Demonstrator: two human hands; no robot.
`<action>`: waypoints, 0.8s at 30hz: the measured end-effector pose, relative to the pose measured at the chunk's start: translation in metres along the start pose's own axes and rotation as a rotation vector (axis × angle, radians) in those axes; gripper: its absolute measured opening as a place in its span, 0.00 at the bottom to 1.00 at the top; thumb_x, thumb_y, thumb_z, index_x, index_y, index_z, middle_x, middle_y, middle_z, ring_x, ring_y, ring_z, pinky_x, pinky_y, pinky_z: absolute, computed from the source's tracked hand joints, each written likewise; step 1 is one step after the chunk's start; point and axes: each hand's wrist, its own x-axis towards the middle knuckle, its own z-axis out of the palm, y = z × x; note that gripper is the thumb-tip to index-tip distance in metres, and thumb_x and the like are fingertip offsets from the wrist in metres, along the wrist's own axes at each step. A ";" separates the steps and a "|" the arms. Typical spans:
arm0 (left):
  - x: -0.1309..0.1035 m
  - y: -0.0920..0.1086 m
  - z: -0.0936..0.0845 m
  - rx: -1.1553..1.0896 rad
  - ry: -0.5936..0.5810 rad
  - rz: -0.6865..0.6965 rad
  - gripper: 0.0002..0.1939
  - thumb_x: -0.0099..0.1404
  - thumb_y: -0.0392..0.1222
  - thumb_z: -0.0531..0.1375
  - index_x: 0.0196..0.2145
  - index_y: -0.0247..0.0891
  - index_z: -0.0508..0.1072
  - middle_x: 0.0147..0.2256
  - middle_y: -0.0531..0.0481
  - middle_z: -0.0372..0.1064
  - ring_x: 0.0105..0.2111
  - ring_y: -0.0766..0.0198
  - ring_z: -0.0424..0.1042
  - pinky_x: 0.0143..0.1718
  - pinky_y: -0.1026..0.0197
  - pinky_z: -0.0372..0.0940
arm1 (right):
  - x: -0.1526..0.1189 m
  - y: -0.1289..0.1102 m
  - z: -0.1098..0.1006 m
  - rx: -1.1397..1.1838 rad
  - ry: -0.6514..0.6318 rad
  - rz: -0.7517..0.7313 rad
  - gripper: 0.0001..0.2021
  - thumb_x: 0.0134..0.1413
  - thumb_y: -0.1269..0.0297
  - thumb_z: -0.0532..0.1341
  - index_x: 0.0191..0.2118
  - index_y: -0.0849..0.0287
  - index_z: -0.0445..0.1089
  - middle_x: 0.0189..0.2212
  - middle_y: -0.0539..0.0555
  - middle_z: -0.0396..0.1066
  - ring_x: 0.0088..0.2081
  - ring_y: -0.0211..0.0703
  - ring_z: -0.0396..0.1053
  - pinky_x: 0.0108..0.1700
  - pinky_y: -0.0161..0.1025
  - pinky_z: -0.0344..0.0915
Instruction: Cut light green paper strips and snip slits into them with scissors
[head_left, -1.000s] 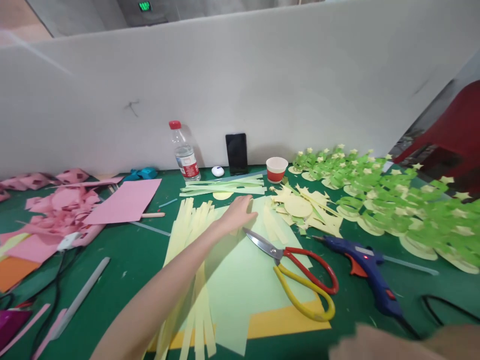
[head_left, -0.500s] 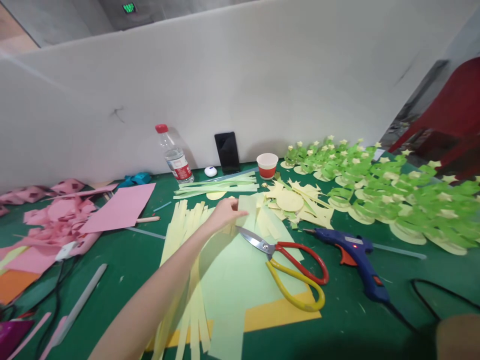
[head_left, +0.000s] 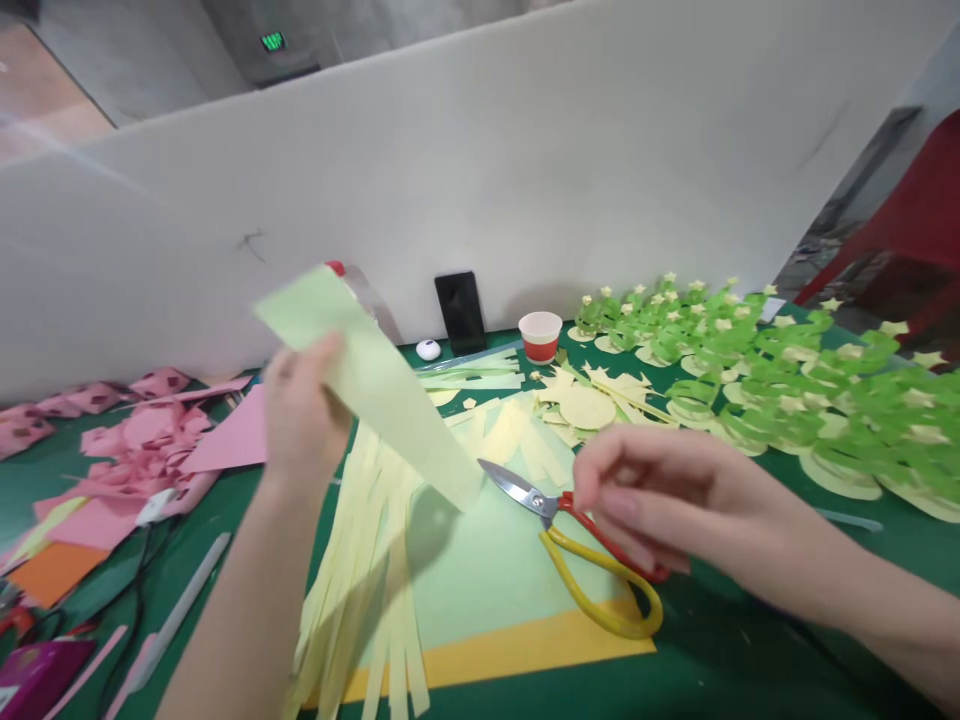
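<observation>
My left hand is closed on a wide strip of pale green paper, lifted above the table and slanting down to the right. The fingers of my right hand are loosely bent and apart, with nothing seen in them. It hovers over the red handle of the scissors, which lie part-open with one red and one yellow handle. Under them is a pale green sheet on top of a yellow-orange sheet. Cut pale yellow strips lie left of the scissors.
Green paper spirals with stars fill the right side. Yellow stars and scraps lie mid-table near a paper cup. A phone leans on the white partition. Pink paper pieces cover the left. My right hand hides the glue gun.
My left hand has raised the pale green strip off the sheet and carried it left, now partly covering the bottle. My right hand has come in from the lower right to the scissors' handles.
</observation>
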 end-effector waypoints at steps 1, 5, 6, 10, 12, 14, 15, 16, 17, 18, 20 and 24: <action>0.002 0.012 -0.004 -0.089 0.056 0.011 0.09 0.59 0.44 0.50 0.33 0.40 0.68 0.38 0.54 0.72 0.43 0.58 0.70 0.41 0.59 0.67 | 0.005 0.000 -0.004 0.013 0.031 0.009 0.05 0.56 0.70 0.54 0.29 0.58 0.64 0.16 0.44 0.56 0.17 0.28 0.52 0.17 0.26 0.49; 0.011 0.050 -0.015 -0.734 0.164 0.040 0.11 0.58 0.32 0.47 0.34 0.34 0.67 0.30 0.56 0.72 0.34 0.72 0.73 0.36 0.70 0.68 | 0.012 0.003 -0.013 0.045 0.080 0.064 0.06 0.56 0.67 0.53 0.29 0.59 0.63 0.13 0.43 0.56 0.15 0.28 0.49 0.16 0.27 0.45; 0.011 0.055 -0.015 -0.871 0.143 -0.052 0.12 0.57 0.29 0.47 0.35 0.32 0.67 0.28 0.57 0.72 0.31 0.76 0.73 0.33 0.74 0.67 | 0.012 0.004 -0.014 0.059 0.080 0.075 0.07 0.56 0.67 0.52 0.29 0.60 0.63 0.13 0.43 0.56 0.15 0.28 0.49 0.16 0.27 0.45; -0.006 0.060 -0.003 -0.935 -0.176 -0.557 0.15 0.59 0.27 0.44 0.39 0.26 0.67 0.19 0.55 0.68 0.11 0.80 0.63 0.16 0.79 0.60 | 0.016 0.007 -0.014 0.099 0.113 0.082 0.09 0.56 0.63 0.52 0.29 0.60 0.64 0.16 0.44 0.58 0.15 0.28 0.50 0.17 0.28 0.48; -0.026 0.054 0.007 -0.851 -0.402 -0.693 0.15 0.60 0.27 0.44 0.36 0.26 0.69 0.17 0.52 0.67 0.08 0.73 0.60 0.13 0.69 0.61 | 0.018 0.008 -0.013 0.074 0.175 0.049 0.08 0.55 0.60 0.54 0.32 0.59 0.65 0.20 0.45 0.60 0.16 0.27 0.51 0.17 0.29 0.49; -0.048 0.047 0.018 -0.690 -0.834 -0.741 0.13 0.63 0.34 0.46 0.32 0.31 0.69 0.16 0.53 0.67 0.12 0.68 0.65 0.20 0.64 0.66 | 0.019 0.008 -0.013 -0.021 0.232 0.014 0.09 0.51 0.59 0.57 0.36 0.57 0.66 0.25 0.46 0.62 0.18 0.28 0.53 0.18 0.29 0.51; -0.058 0.044 0.022 -0.599 -0.942 -0.747 0.13 0.64 0.37 0.47 0.29 0.32 0.69 0.13 0.53 0.65 0.15 0.65 0.68 0.25 0.64 0.66 | 0.019 0.008 -0.012 -0.085 0.250 0.005 0.11 0.49 0.58 0.59 0.38 0.57 0.67 0.26 0.47 0.62 0.19 0.29 0.55 0.18 0.29 0.54; -0.067 0.042 0.026 -0.527 -0.981 -0.749 0.11 0.64 0.40 0.50 0.27 0.34 0.68 0.13 0.54 0.65 0.16 0.66 0.67 0.26 0.65 0.65 | 0.019 0.008 -0.011 -0.148 0.263 0.009 0.12 0.46 0.58 0.61 0.38 0.56 0.67 0.27 0.48 0.63 0.21 0.31 0.58 0.20 0.30 0.57; -0.075 0.042 0.028 -0.467 -0.992 -0.736 0.12 0.64 0.42 0.51 0.27 0.35 0.67 0.13 0.54 0.65 0.18 0.66 0.66 0.27 0.65 0.64 | 0.019 0.008 -0.011 -0.200 0.272 0.015 0.13 0.45 0.58 0.62 0.38 0.56 0.67 0.28 0.49 0.64 0.23 0.33 0.60 0.21 0.31 0.59; -0.080 0.042 0.030 -0.421 -0.995 -0.710 0.11 0.64 0.43 0.51 0.28 0.36 0.66 0.14 0.56 0.64 0.19 0.67 0.66 0.28 0.66 0.64 | 0.019 0.007 -0.010 -0.237 0.278 0.019 0.13 0.43 0.58 0.62 0.37 0.57 0.67 0.28 0.50 0.65 0.24 0.35 0.62 0.22 0.32 0.62; -0.086 0.045 0.032 -0.353 -1.002 -0.618 0.08 0.65 0.43 0.51 0.31 0.38 0.66 0.16 0.58 0.64 0.20 0.68 0.64 0.30 0.66 0.63 | 0.019 0.006 -0.009 -0.292 0.279 0.001 0.09 0.44 0.59 0.60 0.32 0.57 0.66 0.29 0.51 0.67 0.25 0.37 0.64 0.24 0.34 0.65; -0.089 0.047 0.030 -0.338 -1.029 -0.491 0.12 0.66 0.49 0.50 0.35 0.40 0.68 0.21 0.57 0.64 0.25 0.67 0.65 0.33 0.66 0.62 | 0.022 0.002 -0.010 -0.395 0.276 -0.083 0.04 0.48 0.65 0.57 0.27 0.58 0.66 0.27 0.51 0.66 0.25 0.35 0.65 0.25 0.32 0.66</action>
